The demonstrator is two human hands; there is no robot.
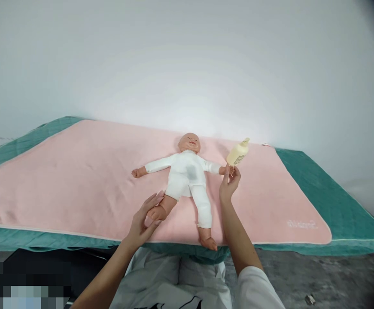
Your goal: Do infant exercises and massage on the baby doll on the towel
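A baby doll [191, 171] with a white cloth body lies on its back on the pink mat, arms spread. A grey patch marks its chest. One leg is bare from the knee down, its cloth pushed up. My left hand [143, 219] is around that leg's foot, fingers along the shin and thumb on the other side. My right hand [230, 184] has its thumb and fingers about the doll's hand at the right. Just beyond my right fingertips is a pale yellow pump bottle [237, 153], tilted in view; whether I touch it I cannot tell.
The pink mat [77, 180] lies over a green quilted cover [322, 189]. A white wall [187, 64] rises behind the far edge. Below the near edge are a black object [54, 266] at left and grey floor [302, 274] at right, with a small item [309, 299] on it.
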